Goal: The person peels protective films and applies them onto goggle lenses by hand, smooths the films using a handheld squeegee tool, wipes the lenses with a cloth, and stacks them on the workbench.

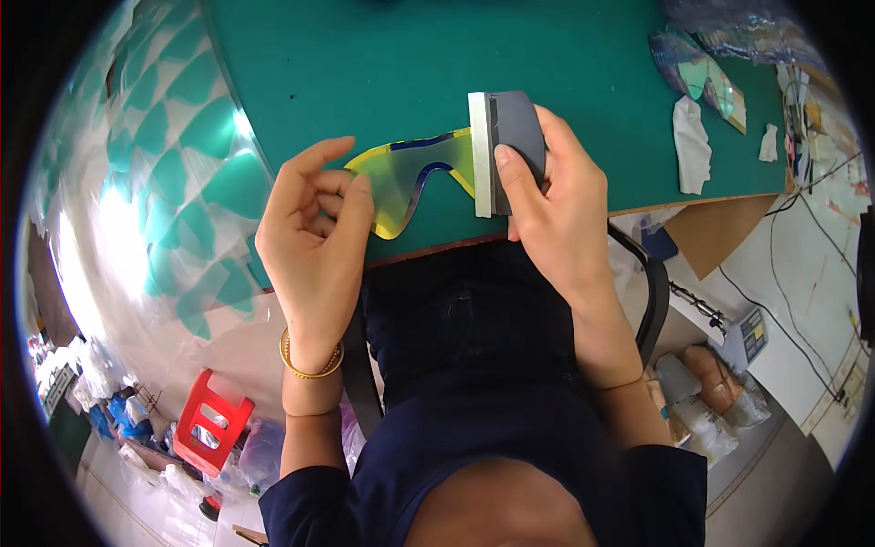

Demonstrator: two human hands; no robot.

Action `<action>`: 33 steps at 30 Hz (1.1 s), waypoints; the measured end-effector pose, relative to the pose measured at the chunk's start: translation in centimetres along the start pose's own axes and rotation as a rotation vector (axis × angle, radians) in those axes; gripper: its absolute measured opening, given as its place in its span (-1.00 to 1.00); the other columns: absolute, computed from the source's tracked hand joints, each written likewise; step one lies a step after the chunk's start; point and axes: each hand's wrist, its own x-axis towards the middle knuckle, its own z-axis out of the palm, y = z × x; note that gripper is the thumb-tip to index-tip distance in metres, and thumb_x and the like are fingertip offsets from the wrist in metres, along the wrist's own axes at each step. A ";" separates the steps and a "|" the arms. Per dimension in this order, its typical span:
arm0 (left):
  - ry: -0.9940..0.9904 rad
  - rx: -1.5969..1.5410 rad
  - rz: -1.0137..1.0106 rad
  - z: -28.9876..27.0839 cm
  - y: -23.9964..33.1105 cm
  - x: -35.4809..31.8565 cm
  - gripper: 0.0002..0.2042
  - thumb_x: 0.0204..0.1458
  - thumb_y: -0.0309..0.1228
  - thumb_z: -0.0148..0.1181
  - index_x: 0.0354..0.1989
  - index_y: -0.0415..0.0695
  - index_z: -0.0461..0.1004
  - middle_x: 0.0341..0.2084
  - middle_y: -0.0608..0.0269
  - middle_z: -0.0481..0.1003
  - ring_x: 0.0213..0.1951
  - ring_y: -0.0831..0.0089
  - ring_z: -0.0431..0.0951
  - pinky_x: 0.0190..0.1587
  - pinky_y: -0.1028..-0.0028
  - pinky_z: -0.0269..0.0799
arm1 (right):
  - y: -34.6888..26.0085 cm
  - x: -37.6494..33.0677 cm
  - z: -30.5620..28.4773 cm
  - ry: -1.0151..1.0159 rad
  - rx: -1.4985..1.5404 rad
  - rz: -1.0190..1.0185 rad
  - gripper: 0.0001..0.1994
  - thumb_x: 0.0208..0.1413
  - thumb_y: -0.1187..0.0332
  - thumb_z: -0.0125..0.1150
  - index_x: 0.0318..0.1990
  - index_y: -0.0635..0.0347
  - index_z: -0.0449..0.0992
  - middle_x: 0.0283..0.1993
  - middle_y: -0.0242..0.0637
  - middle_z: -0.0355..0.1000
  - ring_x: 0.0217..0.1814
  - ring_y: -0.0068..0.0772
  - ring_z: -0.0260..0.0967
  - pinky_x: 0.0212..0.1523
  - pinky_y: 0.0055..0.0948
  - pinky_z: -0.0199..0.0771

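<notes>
A yellow-edged, translucent one-piece goggle lens (398, 175) with a dark blue border and a nose notch is held above the green tabletop. My left hand (314, 219) has the lens's left end pinched at the thumb, its index finger sticking out free. In my right hand (567, 191) is a dark grey, block-shaped scraper (517, 137) with a pale straight strip along its left side. My thumb lies across the near face and the fingers go behind it. That strip covers the right end of the lens; whether it presses on it I cannot tell.
Clear plastic sheeting with green lens shapes (196, 146) hangs over the table's left side. White cloth pieces (691, 146) and a shiny lens (720, 87) lie at the right on the green tabletop (392, 55). A red stool (211, 421) stands lower left, with bagged items around it.
</notes>
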 end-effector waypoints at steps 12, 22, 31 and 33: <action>-0.035 -0.026 0.000 -0.5 2.3 -0.5 -0.69 0.08 -0.64 0.23 0.03 -0.28 0.46 -0.43 0.34 0.54 -0.42 0.73 0.48 -0.45 0.76 0.34 | -1.2 0.3 1.1 -0.075 -0.089 -0.035 -0.62 0.21 0.49 0.14 0.17 0.41 0.37 -0.46 -0.28 0.50 -0.64 -0.66 0.31 -0.65 -0.57 0.31; -0.053 -0.068 -0.123 -1.5 0.5 -1.1 -0.67 0.11 -0.61 0.19 0.07 -0.29 0.42 -0.39 0.32 0.56 -0.42 0.77 0.45 -0.47 0.78 0.27 | -2.2 0.7 -1.1 -0.129 -0.013 0.104 -0.59 0.32 0.33 0.08 0.26 0.32 0.34 -0.51 -0.37 0.50 -0.69 -0.71 0.26 -0.70 -0.71 0.22; -0.056 -0.053 -0.138 -1.6 0.4 -1.0 -0.67 0.11 -0.62 0.18 0.08 -0.30 0.41 -0.38 0.30 0.56 -0.42 0.78 0.44 -0.46 0.77 0.28 | -1.9 0.6 2.1 -0.245 -0.108 -0.123 -0.61 0.26 0.42 0.15 0.19 0.40 0.38 -0.51 -0.28 0.51 -0.69 -0.66 0.31 -0.69 -0.60 0.29; -0.048 -0.051 -0.132 -1.7 0.3 -1.1 -0.67 0.12 -0.62 0.19 0.07 -0.30 0.41 -0.39 0.29 0.56 -0.42 0.77 0.44 -0.46 0.77 0.29 | -2.0 0.5 1.1 -0.174 -0.070 0.014 -0.61 0.28 0.39 0.13 0.21 0.38 0.37 -0.48 -0.27 0.53 -0.70 -0.67 0.29 -0.70 -0.65 0.26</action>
